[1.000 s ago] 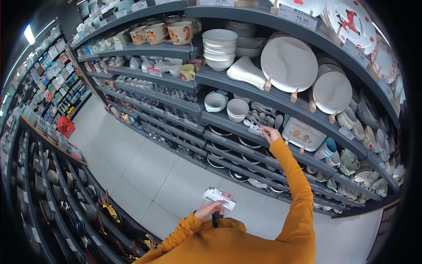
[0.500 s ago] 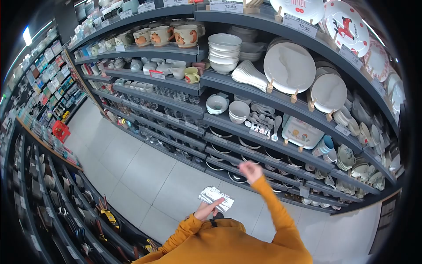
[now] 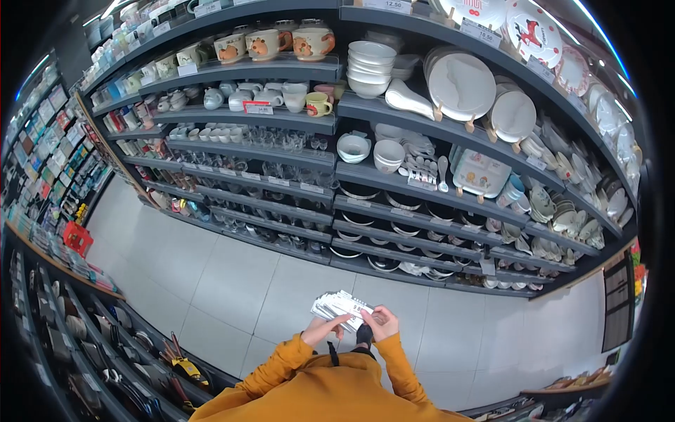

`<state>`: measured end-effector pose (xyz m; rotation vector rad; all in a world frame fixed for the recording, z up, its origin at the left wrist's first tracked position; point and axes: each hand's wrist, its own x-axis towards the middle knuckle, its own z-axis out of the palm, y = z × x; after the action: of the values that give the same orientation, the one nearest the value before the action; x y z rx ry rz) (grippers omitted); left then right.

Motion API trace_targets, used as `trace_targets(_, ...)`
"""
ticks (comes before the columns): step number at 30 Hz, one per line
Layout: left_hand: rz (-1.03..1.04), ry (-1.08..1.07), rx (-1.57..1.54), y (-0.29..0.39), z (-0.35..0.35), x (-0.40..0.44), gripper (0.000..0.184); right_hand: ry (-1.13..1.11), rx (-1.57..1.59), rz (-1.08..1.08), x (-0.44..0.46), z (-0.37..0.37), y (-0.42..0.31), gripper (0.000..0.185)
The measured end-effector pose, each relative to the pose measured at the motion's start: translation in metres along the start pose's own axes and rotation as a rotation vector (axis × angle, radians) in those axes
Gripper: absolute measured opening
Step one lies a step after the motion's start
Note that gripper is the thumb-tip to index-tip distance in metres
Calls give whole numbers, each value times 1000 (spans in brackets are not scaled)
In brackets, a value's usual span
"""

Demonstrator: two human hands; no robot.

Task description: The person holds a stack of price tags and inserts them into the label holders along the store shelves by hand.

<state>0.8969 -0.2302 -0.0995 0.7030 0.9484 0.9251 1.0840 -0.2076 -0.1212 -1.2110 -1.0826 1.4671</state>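
A fanned stack of white price tags (image 3: 336,307) with black print is held low in front of my body. My left hand (image 3: 325,329) is closed around its lower left side, with the thumb lying across the top tag. At the right end of the stack, the fingers of my right hand (image 3: 382,323) pinch the edge of the tags; whether they hold one tag or several I cannot tell. Both hands are over the tiled floor (image 3: 292,288), apart from the shelves.
Ahead stands a long shelf unit (image 3: 281,130) with mugs (image 3: 264,45), stacked white bowls (image 3: 370,67), plates (image 3: 460,84) and glasses. Pans and utensils fill a lower rack (image 3: 91,337) at the left. Farther off on the floor is a red basket (image 3: 77,239).
My right hand has come down and left from in front of the shelves to the price tags and closed on their edge. My left hand still holds the stack. The view has shifted slightly.
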Motion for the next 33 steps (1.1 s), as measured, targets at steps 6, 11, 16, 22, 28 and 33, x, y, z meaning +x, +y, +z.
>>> trace_targets(6, -27, -73, -14, 10, -38, -66, 31, 13, -35, -92, -15, 41, -24, 18)
trace_targets(11, -64, -88, -27, -5, -54, -86, 31, -64, 13, -231, -3, 49, -94, 16)
trace_targets(16, -106, -160, 26, -5, -48, -90, 31, -65, 11, -398, -12, 59, -156, 14)
trace_targets(22, -58, -197, 44, 0, -30, -88, 29, -74, 40, -487, -26, 66, -187, 18)
trace_targets(28, -59, -209, 35, -3, -19, -90, 30, -88, 57, -518, -31, 65, -205, 17)
trace_targets(33, -38, -181, 10, -7, -19, -88, 31, -93, 50, -548, -31, 64, -209, 18)
